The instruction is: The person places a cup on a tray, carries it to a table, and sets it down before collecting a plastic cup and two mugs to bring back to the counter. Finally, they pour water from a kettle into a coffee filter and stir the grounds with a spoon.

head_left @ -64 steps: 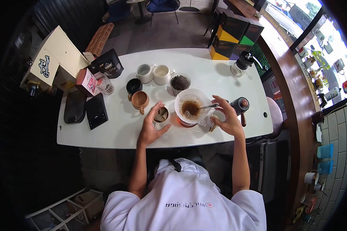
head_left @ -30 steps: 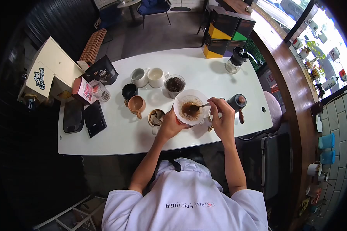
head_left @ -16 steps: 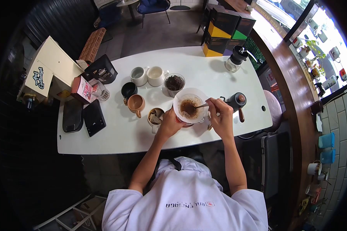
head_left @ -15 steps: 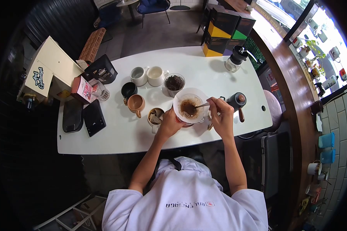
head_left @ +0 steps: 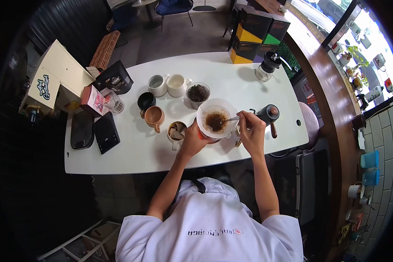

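A white paper filter with wet brown coffee grounds fills a dripper (head_left: pixel 215 120) near the front middle of the white table (head_left: pixel 131 153). My left hand (head_left: pixel 193 140) grips the dripper's base from the left. My right hand (head_left: pixel 250 129) holds a metal spoon (head_left: pixel 229 118) whose bowl dips into the grounds. A beige cup (head_left: pixel 176 132) holding folded paper stands just left of my left hand.
Behind the dripper are a glass of dark grounds (head_left: pixel 198 94), two white cups (head_left: pixel 167 84), a black cup (head_left: pixel 146 102) and a brown mug (head_left: pixel 154 117). A black kettle (head_left: pixel 269 115) sits right of my right hand. Two dark scales (head_left: pixel 94 131) lie at left; stacked boxes (head_left: pixel 257 30) and a grinder (head_left: pixel 268 66) stand at the back.
My left hand left the beige cup and closed on the dripper's base. My right hand took hold of the spoon and has been moving it in the grounds.
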`<state>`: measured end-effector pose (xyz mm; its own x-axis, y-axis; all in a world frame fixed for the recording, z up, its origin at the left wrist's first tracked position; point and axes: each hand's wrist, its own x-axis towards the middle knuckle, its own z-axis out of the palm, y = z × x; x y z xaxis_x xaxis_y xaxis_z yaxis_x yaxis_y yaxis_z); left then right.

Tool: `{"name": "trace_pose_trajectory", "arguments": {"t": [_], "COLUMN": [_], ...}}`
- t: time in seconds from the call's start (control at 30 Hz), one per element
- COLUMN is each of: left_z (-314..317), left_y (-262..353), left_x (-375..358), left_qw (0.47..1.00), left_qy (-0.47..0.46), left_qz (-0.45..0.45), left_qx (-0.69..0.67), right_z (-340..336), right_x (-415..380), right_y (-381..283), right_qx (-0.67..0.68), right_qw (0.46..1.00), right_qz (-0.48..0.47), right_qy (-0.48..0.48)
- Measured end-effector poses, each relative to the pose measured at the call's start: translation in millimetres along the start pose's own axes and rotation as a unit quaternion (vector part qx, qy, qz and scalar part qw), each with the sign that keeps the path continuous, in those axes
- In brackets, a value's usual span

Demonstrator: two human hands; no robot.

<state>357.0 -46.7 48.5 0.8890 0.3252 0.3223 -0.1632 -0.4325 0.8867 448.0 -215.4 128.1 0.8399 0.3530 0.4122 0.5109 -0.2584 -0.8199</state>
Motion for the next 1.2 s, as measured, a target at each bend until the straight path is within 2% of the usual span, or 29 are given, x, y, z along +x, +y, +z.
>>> {"name": "trace_pose_trajectory", "arguments": {"t": [0.13,0.23,0.3,0.4,0.53,0.6,0.7,0.8,0.9,0.97,1.03,1.1,1.2], "left_z": [1.9,3.1,3.3,3.1,4.1,4.3,3.9,4.4,5.5,5.7,5.6,4.9,4.7], "left_y": [-2.0,-6.6,-8.0,-7.6,-11.1,-10.1,-10.2,-10.2,-10.2,-11.3,-11.8,-11.3,-11.1], "left_x": [-0.6,-1.2,-2.0,-2.9,-3.2,-3.3,-3.8,-4.4,-4.0,-4.4,-5.2,-5.1,-4.8], "left_qw": [1.000,1.000,1.000,1.000,0.999,1.000,1.000,1.000,1.000,1.000,1.000,1.000,1.000], "left_qy": [0.001,0.004,-0.003,-0.011,-0.019,-0.015,-0.016,-0.020,-0.015,-0.012,-0.018,-0.021,-0.026], "left_qz": [-0.008,0.000,0.000,-0.009,-0.010,0.002,0.005,-0.001,0.011,0.023,-0.003,-0.005,-0.004], "left_qx": [-0.019,-0.009,-0.018,-0.026,-0.024,-0.022,-0.012,-0.015,-0.013,-0.002,-0.022,-0.018,-0.015], "right_z": [0.1,0.9,-1.0,0.7,0.8,-0.4,0.9,2.3,0.8,1.9,2.3,2.3,0.4], "right_x": [-1.1,-0.9,-2.0,-3.9,-4.6,-6.3,-6.6,-6.2,-7.5,-8.1,-7.5,-6.8,-7.6], "right_y": [-2.5,-2.6,-3.1,5.6,3.6,2.3,5.1,3.3,0.6,4.7,4.0,0.4,1.2], "right_qx": [0.036,0.003,-0.003,0.064,0.026,0.047,0.068,0.034,0.054,0.052,0.050,0.022,0.044], "right_qw": [0.999,0.999,1.000,0.996,0.998,0.998,0.995,0.998,0.997,0.997,0.997,0.999,0.998], "right_qz": [0.021,-0.010,0.008,0.054,0.024,0.052,0.064,0.018,0.054,0.053,0.051,0.019,0.037], "right_qy": [0.000,0.035,-0.007,0.024,0.043,0.005,0.033,0.041,0.015,0.026,0.037,0.032,0.032]}}
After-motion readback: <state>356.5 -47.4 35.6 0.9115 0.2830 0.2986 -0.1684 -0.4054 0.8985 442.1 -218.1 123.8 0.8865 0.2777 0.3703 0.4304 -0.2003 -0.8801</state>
